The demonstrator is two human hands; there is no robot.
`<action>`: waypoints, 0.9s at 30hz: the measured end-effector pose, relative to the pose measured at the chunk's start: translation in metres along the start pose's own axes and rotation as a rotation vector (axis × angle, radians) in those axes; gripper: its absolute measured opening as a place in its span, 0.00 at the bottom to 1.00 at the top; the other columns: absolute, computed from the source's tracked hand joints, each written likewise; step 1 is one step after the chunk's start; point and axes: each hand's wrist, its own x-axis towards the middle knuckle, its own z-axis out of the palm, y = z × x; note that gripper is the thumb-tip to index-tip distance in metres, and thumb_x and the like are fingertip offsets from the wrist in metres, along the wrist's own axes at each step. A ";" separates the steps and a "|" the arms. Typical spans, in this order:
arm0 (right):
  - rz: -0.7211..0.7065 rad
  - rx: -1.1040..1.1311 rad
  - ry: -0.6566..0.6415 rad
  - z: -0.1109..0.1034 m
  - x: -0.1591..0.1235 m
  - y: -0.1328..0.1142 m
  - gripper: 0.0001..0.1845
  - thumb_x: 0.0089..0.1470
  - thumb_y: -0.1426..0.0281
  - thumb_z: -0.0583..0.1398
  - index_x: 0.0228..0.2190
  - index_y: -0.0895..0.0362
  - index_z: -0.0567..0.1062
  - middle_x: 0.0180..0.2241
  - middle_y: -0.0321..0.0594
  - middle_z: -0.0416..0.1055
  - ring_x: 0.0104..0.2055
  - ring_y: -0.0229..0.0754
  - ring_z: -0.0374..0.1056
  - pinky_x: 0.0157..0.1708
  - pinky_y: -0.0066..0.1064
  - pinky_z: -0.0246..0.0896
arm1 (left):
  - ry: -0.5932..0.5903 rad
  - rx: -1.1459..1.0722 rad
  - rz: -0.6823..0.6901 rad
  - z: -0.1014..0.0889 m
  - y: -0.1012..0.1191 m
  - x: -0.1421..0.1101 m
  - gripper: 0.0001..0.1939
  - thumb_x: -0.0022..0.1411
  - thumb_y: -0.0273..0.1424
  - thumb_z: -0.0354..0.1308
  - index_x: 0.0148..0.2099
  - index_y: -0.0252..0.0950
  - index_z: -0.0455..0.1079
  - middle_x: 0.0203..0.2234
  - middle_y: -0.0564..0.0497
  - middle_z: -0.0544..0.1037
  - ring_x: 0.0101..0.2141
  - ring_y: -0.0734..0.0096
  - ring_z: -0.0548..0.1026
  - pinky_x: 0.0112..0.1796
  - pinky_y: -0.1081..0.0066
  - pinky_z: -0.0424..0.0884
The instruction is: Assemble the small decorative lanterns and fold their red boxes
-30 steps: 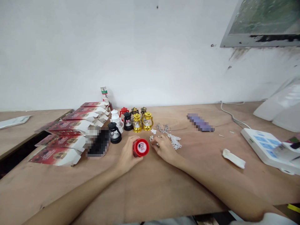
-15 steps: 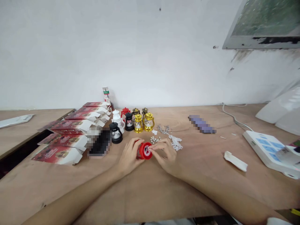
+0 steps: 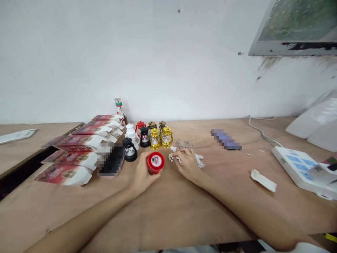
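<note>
Slippage is my first worry from this distant seat: the round red plastic lantern (image 3: 155,165) is gripped by the left hand (image 3: 143,173) around its side only, so a careless push on its open end could, I judge, tip it or twist it loose. That end faces up towards the head camera, its red rim ringing a pale disc with small detail I can't make out.

Scatter is my second. The small pale button-like pieces (image 3: 171,157) lie loose on the brown wooden tabletop (image 3: 168,207), and a brushing knuckle might roll them away or mix them with the flat white cut-out pieces (image 3: 200,162) and thin silvery metal pieces (image 3: 181,143) close by. A leftward swing of the lantern could also knock the glossy black lantern (image 3: 129,150) just beyond the left hand.

As for position, the red lantern sits inside the left hand's curl, fingers along its far left side and thumb at the near edge. It is apart from the right hand (image 3: 187,163), to that hand's left, with some pale pieces between. My right fingers are bent down over those pieces; whether the tips pinch one, I cannot tell.
</note>
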 end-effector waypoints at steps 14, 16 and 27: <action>0.009 -0.158 -0.274 0.010 -0.006 0.003 0.06 0.52 0.78 0.59 0.31 0.55 0.73 0.28 0.39 0.76 0.38 0.46 0.64 0.38 0.35 0.51 | -0.181 0.009 0.150 -0.003 -0.001 -0.004 0.31 0.49 0.25 0.61 0.54 0.39 0.54 0.48 0.44 0.67 0.50 0.57 0.69 0.49 0.58 0.69; 0.008 -0.140 -0.291 0.009 -0.005 0.003 0.06 0.52 0.78 0.59 0.31 0.55 0.73 0.28 0.39 0.76 0.37 0.45 0.64 0.38 0.35 0.51 | -0.191 0.017 0.152 -0.002 -0.002 -0.004 0.32 0.49 0.25 0.61 0.54 0.39 0.54 0.48 0.44 0.67 0.50 0.57 0.69 0.48 0.57 0.70; -0.138 -0.186 -0.316 0.008 -0.005 0.004 0.08 0.55 0.79 0.55 0.29 0.57 0.72 0.27 0.41 0.74 0.36 0.44 0.63 0.37 0.33 0.50 | -0.142 0.027 0.147 -0.002 -0.002 -0.003 0.31 0.48 0.24 0.61 0.53 0.39 0.55 0.47 0.44 0.66 0.49 0.57 0.69 0.48 0.57 0.70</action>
